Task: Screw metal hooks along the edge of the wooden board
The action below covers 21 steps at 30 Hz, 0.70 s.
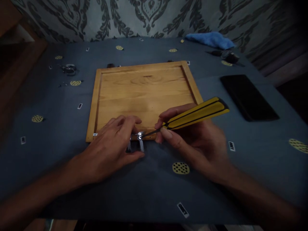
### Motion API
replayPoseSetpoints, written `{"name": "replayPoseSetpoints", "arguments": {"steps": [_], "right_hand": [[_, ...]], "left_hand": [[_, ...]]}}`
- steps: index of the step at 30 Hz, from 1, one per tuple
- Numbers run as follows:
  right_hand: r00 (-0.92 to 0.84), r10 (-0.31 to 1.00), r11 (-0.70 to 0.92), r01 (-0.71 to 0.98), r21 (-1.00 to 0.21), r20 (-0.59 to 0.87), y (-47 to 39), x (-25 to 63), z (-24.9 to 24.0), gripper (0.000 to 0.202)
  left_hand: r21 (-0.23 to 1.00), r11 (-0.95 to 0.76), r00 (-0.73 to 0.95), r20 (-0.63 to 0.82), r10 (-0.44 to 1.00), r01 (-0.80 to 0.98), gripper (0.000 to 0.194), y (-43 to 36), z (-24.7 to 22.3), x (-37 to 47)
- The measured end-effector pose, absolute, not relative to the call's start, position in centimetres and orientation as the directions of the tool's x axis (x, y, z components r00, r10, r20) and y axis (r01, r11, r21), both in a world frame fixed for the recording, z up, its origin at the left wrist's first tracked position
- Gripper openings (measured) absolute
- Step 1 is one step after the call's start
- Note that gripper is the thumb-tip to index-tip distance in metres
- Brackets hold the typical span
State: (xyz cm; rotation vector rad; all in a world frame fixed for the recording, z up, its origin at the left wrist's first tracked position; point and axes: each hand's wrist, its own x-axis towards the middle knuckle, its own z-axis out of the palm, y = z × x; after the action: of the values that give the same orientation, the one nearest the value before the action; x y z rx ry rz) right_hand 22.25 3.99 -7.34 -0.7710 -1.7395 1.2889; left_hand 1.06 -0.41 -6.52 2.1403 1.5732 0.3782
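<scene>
Okay, left hand (114,142) cupped around the metal hinge (141,146) at the wooden panel's (144,93) near edge; can't tell if it's actually pinching. Hinge screws (139,133) face up, screwdriver (197,114) tip at them, right hand (204,144) closed on it. Looks like screw-turning; next move probably calls for seating the tip, hinge steady.

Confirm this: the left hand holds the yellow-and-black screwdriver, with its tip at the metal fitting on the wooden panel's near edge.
Wrong hand: the head view shows the right hand holding the yellow-and-black screwdriver. The rest stands: its tip is at the metal fitting on the near edge of the wooden panel.
</scene>
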Motion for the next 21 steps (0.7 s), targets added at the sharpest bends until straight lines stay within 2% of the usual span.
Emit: {"name": "replayPoseSetpoints", "arguments": {"steps": [11,16,21], "right_hand": [[-0.495,0.83,0.344,0.094,-0.934,0.256,4.0,22.2,-7.4,0.019],[-0.517,0.796,0.455,0.167,-0.875,0.315,3.9,21.9,-7.3,0.015],[-0.629,0.666,0.629,0.182,-0.756,0.402,4.1,21.8,-6.3,0.01]], "left_hand": [[0.52,-0.273,0.334,-0.025,0.942,0.809,0.057,-0.4,-6.4,1.0],[0.534,-0.291,0.35,-0.01,0.937,0.794,0.055,-0.3,-6.5,1.1],[0.549,-0.302,0.356,0.008,0.934,0.779,0.051,-0.3,-6.7,1.0]]}}
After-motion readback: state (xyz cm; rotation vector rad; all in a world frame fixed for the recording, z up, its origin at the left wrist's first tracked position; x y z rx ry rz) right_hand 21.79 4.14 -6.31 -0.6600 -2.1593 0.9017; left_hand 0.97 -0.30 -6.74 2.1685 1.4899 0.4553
